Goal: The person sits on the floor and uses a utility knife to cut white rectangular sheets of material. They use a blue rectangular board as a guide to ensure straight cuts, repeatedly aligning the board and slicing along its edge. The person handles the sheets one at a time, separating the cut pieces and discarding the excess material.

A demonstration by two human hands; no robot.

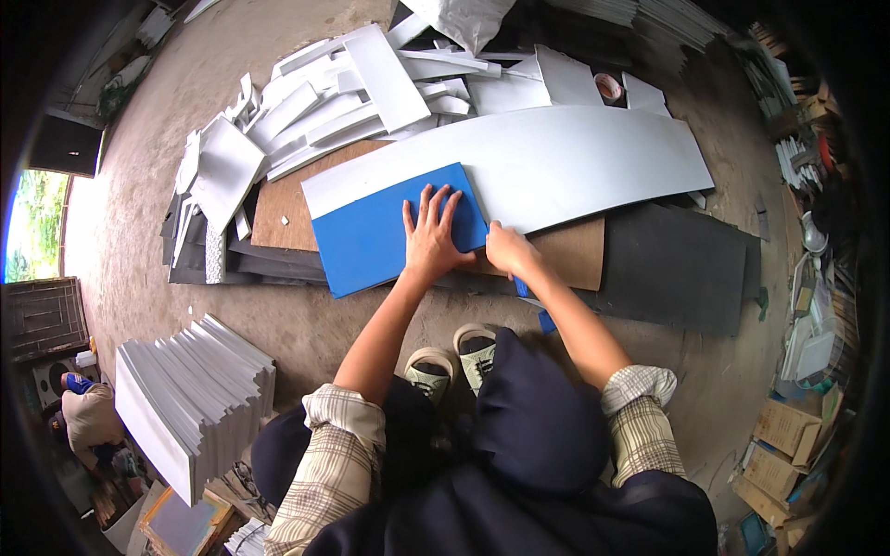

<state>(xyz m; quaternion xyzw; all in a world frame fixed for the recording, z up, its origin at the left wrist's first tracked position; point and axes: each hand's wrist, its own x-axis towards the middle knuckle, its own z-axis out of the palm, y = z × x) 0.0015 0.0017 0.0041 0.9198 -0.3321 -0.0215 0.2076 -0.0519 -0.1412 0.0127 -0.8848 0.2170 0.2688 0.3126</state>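
Note:
A flat blue rectangular board (pixel 362 236) lies over the left part of a long white sheet (pixel 593 153). My left hand (pixel 434 232) presses on the blue board with its fingers spread. At that board's right edge, my right hand (pixel 513 250) is closed in a fist, knuckles up. A bit of blue, seemingly the handle of a slim tool (pixel 522 287), shows below the fist; the tool's other end is hidden. Under the white sheet are a brown board (pixel 579 250) and dark sheets (pixel 681 264).
White offcuts (pixel 315 111) are heaped beyond the sheet, near a tape roll (pixel 608 88). At my left stands a stack of white sheets (pixel 199 398). Another person (pixel 93 412) is at the far left. Cardboard boxes (pixel 779 445) line the right side. A blue scrap (pixel 546 322) lies near my shoes.

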